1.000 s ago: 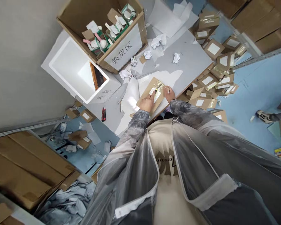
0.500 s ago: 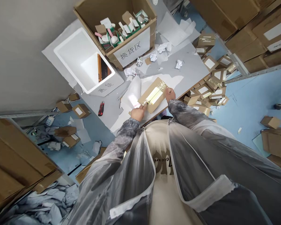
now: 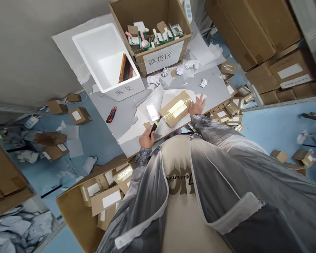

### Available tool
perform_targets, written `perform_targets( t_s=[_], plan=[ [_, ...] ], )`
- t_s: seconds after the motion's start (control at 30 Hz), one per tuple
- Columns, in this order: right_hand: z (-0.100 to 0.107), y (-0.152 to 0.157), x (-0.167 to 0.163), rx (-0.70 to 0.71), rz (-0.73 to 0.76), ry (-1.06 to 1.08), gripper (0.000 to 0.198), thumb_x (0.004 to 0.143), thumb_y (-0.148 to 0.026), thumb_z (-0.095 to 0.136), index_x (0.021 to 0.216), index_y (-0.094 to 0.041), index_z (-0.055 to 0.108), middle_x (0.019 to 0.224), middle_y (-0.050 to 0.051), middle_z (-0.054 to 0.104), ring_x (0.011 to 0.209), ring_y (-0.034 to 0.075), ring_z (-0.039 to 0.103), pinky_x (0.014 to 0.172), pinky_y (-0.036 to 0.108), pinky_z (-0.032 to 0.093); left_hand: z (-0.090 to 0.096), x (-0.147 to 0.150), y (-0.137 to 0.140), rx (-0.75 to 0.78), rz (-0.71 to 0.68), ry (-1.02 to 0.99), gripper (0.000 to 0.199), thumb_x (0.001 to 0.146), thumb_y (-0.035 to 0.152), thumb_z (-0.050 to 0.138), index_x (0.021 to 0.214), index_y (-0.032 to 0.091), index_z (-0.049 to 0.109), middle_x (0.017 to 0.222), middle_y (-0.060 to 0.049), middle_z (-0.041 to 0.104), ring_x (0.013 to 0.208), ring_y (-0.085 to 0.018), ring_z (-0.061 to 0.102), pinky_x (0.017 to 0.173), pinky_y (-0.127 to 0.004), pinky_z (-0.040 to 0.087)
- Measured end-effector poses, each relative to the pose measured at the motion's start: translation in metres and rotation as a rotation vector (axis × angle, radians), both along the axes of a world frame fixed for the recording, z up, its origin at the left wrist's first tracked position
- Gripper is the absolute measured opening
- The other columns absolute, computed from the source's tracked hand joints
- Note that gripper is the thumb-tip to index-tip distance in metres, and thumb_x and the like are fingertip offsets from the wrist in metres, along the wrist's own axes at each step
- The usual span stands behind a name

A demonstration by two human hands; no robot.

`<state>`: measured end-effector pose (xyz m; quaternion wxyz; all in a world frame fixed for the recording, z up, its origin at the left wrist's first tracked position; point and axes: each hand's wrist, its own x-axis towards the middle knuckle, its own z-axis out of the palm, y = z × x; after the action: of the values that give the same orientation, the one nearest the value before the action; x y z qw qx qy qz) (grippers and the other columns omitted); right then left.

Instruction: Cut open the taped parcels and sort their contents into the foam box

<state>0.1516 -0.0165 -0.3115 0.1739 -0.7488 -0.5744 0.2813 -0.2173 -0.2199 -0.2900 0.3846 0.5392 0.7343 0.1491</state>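
Observation:
A flat, taped cardboard box (image 3: 171, 119) with a white label lies on white paper near the table's front edge. My left hand (image 3: 146, 138), just left of the box, is closed round a black and yellow-green utility knife (image 3: 155, 127). The knife's dark tip points at the box's left end. At the box's right end is my right hand (image 3: 197, 106), fingers spread, with its thumb side close to the cardboard; whether it touches I cannot tell. A red and black utility knife (image 3: 111, 114) lies farther left on the table.
Behind stand a white foam box (image 3: 107, 88) and a large carton (image 3: 137, 59) holding several small green boxes. Crumpled paper (image 3: 203, 83) lies on the table (image 3: 102, 102). Below it on the left is an open carton (image 3: 68, 200) of parcels. More parcels (image 3: 228, 109) are piled right.
My left hand has drawn back from the box toward the lower left with the knife. The fingers of my right hand have spread from a closed pose. The view has shifted.

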Motion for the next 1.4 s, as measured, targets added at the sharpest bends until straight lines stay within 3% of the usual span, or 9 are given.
perform_targets(
  t_s=[0.07, 0.2, 0.4, 0.57, 0.73, 1.03, 1.2, 1.3, 1.4],
  plan=[
    [0.015, 0.008, -0.009, 0.018, 0.239, 0.011, 0.057, 0.124, -0.052, 0.063, 0.166, -0.016, 0.073, 0.202, 0.015, 0.041, 0.198, 0.038, -0.002, 0.160, 0.072, -0.001, -0.006, 0.019, -0.002, 0.009, 0.164, -0.124, 0.054, 0.119, 0.044, 0.064, 0.167, 0.026, 0.081, 0.145, -0.018, 0.087, 0.136, -0.041, 0.081, 0.113, -0.043, 0.064],
    [0.028, 0.026, -0.026, -0.160, 0.673, 0.127, 0.043, 0.110, -0.036, 0.091, 0.150, -0.022, 0.084, 0.191, 0.012, 0.060, 0.197, 0.042, 0.010, 0.158, 0.077, -0.007, -0.015, 0.048, 0.000, -0.027, 0.342, -0.237, 0.051, 0.116, 0.046, 0.074, 0.162, 0.026, 0.085, 0.141, -0.018, 0.089, 0.134, -0.044, 0.082, 0.119, -0.049, 0.064],
    [0.008, 0.037, -0.016, -0.229, 0.762, -0.069, 0.067, 0.107, -0.060, 0.089, 0.168, -0.033, 0.080, 0.201, 0.005, 0.047, 0.197, 0.045, 0.008, 0.155, 0.080, -0.016, -0.023, 0.074, -0.007, -0.015, 0.368, -0.264, 0.050, 0.117, 0.043, 0.075, 0.160, 0.020, 0.085, 0.139, -0.021, 0.090, 0.136, -0.047, 0.083, 0.120, -0.050, 0.064],
    [-0.003, 0.043, -0.007, -0.268, 0.913, -0.323, 0.094, 0.115, -0.085, 0.058, 0.191, -0.030, 0.059, 0.208, 0.005, 0.028, 0.197, 0.050, 0.004, 0.155, 0.085, -0.008, -0.027, 0.097, -0.020, 0.007, 0.314, -0.217, 0.060, 0.123, 0.046, 0.064, 0.174, 0.018, 0.075, 0.146, -0.023, 0.089, 0.135, -0.045, 0.085, 0.117, -0.050, 0.067],
    [-0.003, 0.049, -0.008, -0.320, 1.035, -0.575, 0.095, 0.121, -0.081, 0.039, 0.201, -0.030, 0.039, 0.211, 0.005, 0.010, 0.196, 0.053, 0.002, 0.154, 0.088, 0.005, -0.030, 0.110, -0.034, 0.051, 0.260, -0.183, 0.067, 0.127, 0.054, 0.054, 0.179, 0.016, 0.071, 0.141, -0.022, 0.091, 0.131, -0.042, 0.088, 0.115, -0.049, 0.069],
    [0.006, 0.043, -0.008, -0.325, 1.046, -0.623, 0.089, 0.122, -0.073, 0.045, 0.200, -0.029, 0.042, 0.211, 0.010, 0.013, 0.196, 0.051, 0.007, 0.153, 0.087, 0.014, -0.034, 0.104, -0.065, 0.024, 0.109, -0.214, 0.060, 0.124, 0.048, 0.062, 0.173, 0.017, 0.076, 0.144, -0.020, 0.091, 0.134, -0.039, 0.089, 0.120, -0.048, 0.069],
    [0.015, 0.032, -0.032, -0.331, 0.787, -0.659, 0.092, 0.124, -0.070, 0.040, 0.203, -0.023, 0.032, 0.210, 0.016, 0.017, 0.195, 0.052, 0.014, 0.152, 0.082, 0.027, -0.033, 0.086, -0.067, 0.020, 0.305, -0.185, 0.057, 0.123, 0.046, 0.064, 0.172, 0.021, 0.079, 0.149, -0.017, 0.090, 0.136, -0.039, 0.088, 0.121, -0.048, 0.069],
    [0.022, 0.035, -0.044, -0.315, 0.588, -0.700, 0.103, 0.124, -0.077, 0.041, 0.202, -0.012, 0.030, 0.201, 0.033, 0.035, 0.187, 0.057, 0.034, 0.142, 0.079, 0.045, -0.030, 0.072, -0.061, 0.034, 0.453, -0.182, 0.060, 0.123, 0.053, 0.065, 0.172, 0.021, 0.080, 0.152, -0.018, 0.089, 0.135, -0.040, 0.089, 0.120, -0.050, 0.069],
    [0.030, 0.061, -0.044, -0.403, 0.452, -0.705, 0.117, 0.119, -0.088, 0.051, 0.188, 0.007, 0.049, 0.175, 0.048, 0.061, 0.167, 0.059, 0.062, 0.136, 0.072, 0.054, -0.028, 0.060, -0.052, 0.065, 0.522, -0.179, 0.060, 0.122, 0.057, 0.067, 0.169, 0.023, 0.082, 0.151, -0.016, 0.089, 0.134, -0.039, 0.088, 0.117, -0.050, 0.070]
  ],
)
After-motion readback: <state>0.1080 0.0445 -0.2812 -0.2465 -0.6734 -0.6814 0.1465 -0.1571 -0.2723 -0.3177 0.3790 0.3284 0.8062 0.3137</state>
